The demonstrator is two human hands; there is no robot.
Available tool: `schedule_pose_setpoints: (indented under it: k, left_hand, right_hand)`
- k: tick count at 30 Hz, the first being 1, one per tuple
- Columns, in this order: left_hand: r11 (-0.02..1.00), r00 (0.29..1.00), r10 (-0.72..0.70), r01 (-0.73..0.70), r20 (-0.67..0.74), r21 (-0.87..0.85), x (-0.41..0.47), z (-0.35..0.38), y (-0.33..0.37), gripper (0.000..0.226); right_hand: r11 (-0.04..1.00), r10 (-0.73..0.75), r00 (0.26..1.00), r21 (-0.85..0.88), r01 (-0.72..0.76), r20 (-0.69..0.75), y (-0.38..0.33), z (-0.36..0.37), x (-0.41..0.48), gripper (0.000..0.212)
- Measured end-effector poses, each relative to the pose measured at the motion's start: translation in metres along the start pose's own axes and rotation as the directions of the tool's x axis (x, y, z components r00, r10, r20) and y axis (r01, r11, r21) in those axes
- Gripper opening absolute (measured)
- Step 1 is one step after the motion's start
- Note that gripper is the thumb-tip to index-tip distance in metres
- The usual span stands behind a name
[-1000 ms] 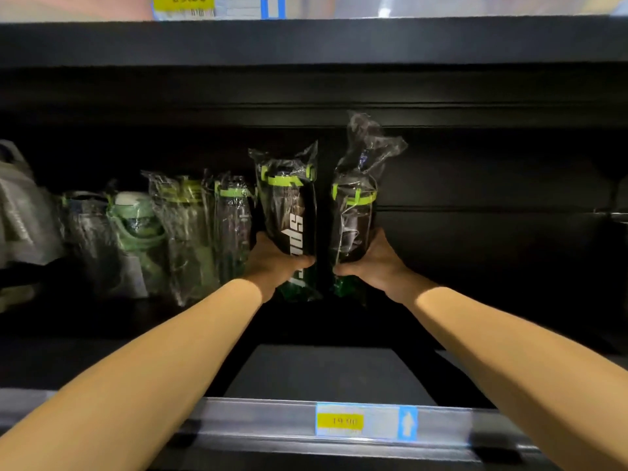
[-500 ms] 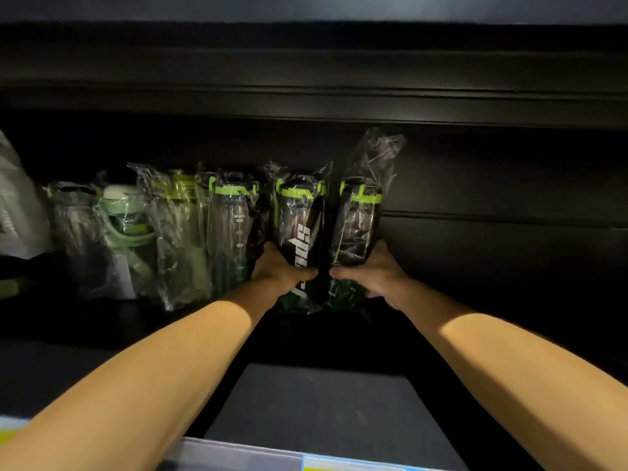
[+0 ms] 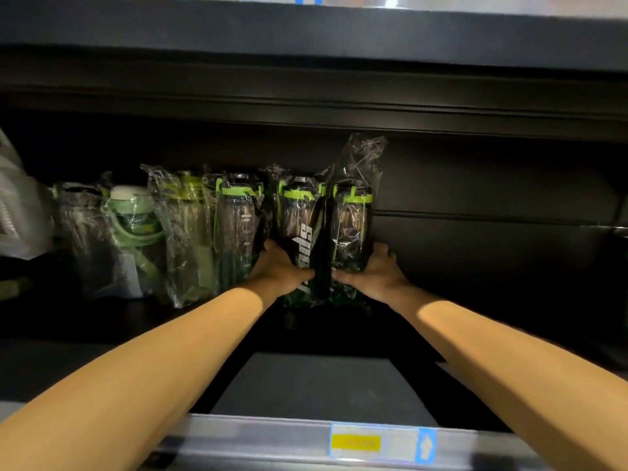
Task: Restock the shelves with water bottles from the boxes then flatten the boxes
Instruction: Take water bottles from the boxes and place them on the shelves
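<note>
Two dark water bottles with green lid rings, each wrapped in clear plastic, stand side by side at the back of a black shelf [image 3: 323,385]. My left hand [image 3: 277,271] grips the left bottle [image 3: 299,229], which has white lettering down its side. My right hand [image 3: 375,275] holds the right bottle [image 3: 351,226] low on its right side, the fingers wrapped loosely round it. Both bottles stand upright and touch each other. Several more wrapped bottles [image 3: 190,229] line up to their left.
The shelf above [image 3: 306,32] hangs low over the bottles. A silver price rail with a yellow and blue label [image 3: 380,443] runs along the front edge. A pale bag [image 3: 17,215] sits at far left. Dark bare shelf lies to the right of the bottles.
Both hands pushed the two bottles back and left until they stand against the row. The bottles came together, and my right fingers have loosened on theirs.
</note>
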State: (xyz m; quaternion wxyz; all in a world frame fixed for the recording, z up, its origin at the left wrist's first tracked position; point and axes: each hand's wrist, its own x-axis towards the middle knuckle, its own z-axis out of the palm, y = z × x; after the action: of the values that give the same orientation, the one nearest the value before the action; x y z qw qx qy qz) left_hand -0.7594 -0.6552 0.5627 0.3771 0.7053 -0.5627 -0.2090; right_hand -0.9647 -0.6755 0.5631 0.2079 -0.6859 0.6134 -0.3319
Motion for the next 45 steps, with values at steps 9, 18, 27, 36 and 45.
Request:
schedule_pose_setpoints:
  k: [9,18,27,36,45]
  left_hand:
    - [0.812,0.967,0.174,-0.247,0.186,0.528,-0.099,-0.074,-0.011,0.089]
    - [0.597,0.856,0.478,-0.483,0.199,0.641,-0.240,-0.165,-0.085,0.061]
    - [0.590,0.852,0.502,-0.464,0.149,0.661,-0.366,-0.198,-0.181,0.060]
    - [0.619,0.965,0.208,-0.258,0.162,0.742,-0.476,-0.208,-0.285,0.066]
    - [0.650,0.990,0.047,-0.129,0.130,0.749,-0.524,-0.267,-0.398,0.064]
  right_hand:
    - [0.713,-0.163,0.986,-0.696,0.087,-0.043,-0.046,-0.010,-0.150,0.076]
    - [0.712,-0.116,0.988,-0.702,0.015,-0.097,-0.104,0.021,-0.316,0.075]
    - [0.632,-0.186,0.981,-0.771,0.072,-0.061,-0.108,0.093,-0.450,0.075]
    - [0.709,-0.186,0.968,-0.659,0.251,0.169,-0.090,0.178,-0.544,0.073]
    - [0.727,-0.191,0.940,-0.603,0.330,0.284,-0.140,0.281,-0.600,0.070]
